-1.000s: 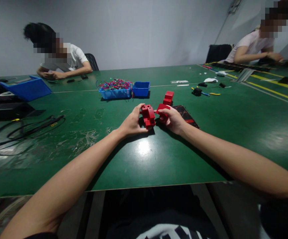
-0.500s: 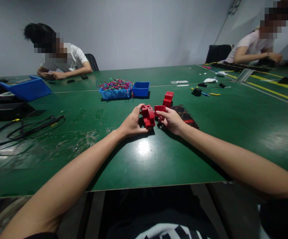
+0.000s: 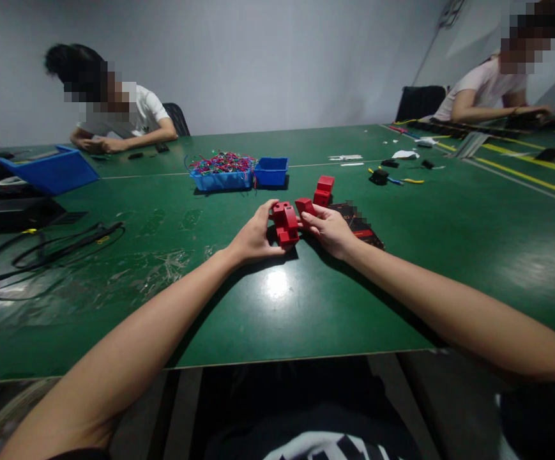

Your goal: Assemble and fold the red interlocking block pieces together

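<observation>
My left hand [image 3: 257, 233] is closed around a red plastic block with a curved front [image 3: 285, 225], just above the green table [image 3: 277, 319]. Between the thumb and fingers of my right hand [image 3: 329, 230] is a smaller red curved piece [image 3: 305, 206], close to the block's right side. Whether the two red parts touch I cannot tell. Behind my right hand another red block [image 3: 324, 190] rests on the table. A flat black box with red and orange print [image 3: 361, 225] lies partly hidden beside that hand.
A blue bin heaped with coloured wires [image 3: 223, 176] stands beyond my hands, with a smaller blue bin [image 3: 271, 172] beside it. Black cables [image 3: 66, 246] lie at left. Pliers and a black part [image 3: 379, 177] lie at right. Two people sit across the table.
The small red piece in my right hand has turned from lying level to tilted and shifted slightly left. My left hand and its block have stayed in place.
</observation>
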`<state>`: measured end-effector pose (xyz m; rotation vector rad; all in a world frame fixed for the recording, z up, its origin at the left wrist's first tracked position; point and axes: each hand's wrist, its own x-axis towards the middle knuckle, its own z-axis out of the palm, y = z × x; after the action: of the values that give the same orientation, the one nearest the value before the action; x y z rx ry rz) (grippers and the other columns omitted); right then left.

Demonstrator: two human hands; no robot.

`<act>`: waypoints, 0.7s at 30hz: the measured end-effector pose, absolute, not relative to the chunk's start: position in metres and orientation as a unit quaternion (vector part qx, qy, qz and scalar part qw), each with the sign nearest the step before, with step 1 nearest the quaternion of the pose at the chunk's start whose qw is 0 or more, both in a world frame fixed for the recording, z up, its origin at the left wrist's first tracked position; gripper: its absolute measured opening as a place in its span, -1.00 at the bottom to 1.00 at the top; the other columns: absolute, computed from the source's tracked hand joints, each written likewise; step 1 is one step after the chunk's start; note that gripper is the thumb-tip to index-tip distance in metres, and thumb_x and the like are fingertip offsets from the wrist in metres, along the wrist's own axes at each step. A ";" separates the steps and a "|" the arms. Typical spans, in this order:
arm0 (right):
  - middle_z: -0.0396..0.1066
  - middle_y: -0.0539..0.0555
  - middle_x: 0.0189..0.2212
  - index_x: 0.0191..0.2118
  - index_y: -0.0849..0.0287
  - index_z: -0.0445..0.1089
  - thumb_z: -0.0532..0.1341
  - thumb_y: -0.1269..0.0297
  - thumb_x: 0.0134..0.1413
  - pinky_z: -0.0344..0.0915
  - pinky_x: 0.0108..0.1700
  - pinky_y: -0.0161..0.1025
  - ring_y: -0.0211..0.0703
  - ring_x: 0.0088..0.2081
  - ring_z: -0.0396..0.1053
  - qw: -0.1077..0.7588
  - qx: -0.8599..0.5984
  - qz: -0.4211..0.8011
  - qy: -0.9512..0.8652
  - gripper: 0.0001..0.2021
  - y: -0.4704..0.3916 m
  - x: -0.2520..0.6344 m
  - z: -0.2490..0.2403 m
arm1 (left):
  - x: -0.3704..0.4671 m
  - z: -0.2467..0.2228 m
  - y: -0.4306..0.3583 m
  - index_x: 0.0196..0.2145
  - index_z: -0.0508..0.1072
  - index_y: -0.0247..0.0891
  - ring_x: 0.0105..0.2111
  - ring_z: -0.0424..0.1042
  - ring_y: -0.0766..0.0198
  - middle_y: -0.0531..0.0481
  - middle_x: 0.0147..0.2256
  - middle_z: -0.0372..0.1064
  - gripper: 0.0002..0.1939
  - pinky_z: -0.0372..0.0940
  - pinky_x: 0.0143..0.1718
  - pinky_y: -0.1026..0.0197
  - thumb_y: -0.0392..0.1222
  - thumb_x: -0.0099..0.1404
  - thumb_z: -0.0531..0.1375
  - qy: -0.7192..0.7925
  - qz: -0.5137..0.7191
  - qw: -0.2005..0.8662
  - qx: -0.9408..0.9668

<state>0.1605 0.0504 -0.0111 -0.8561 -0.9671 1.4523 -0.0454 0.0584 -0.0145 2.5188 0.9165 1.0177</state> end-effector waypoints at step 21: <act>0.49 0.00 -0.25 -0.17 0.16 0.39 0.45 0.44 -0.36 0.38 -0.14 -0.24 -0.24 -0.28 0.46 0.553 -0.429 0.553 -0.452 -0.51 0.047 0.162 -0.010 | -0.045 -0.016 0.058 0.28 -0.04 -0.29 0.23 0.21 -0.14 -0.40 0.23 0.09 0.02 0.24 0.20 -0.16 -0.02 -0.01 0.38 0.315 0.351 0.137 0.871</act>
<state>0.1623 0.0470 -0.0099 -1.0143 -1.0698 1.3077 -0.0454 0.0585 -0.0156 2.5211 0.9116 1.0158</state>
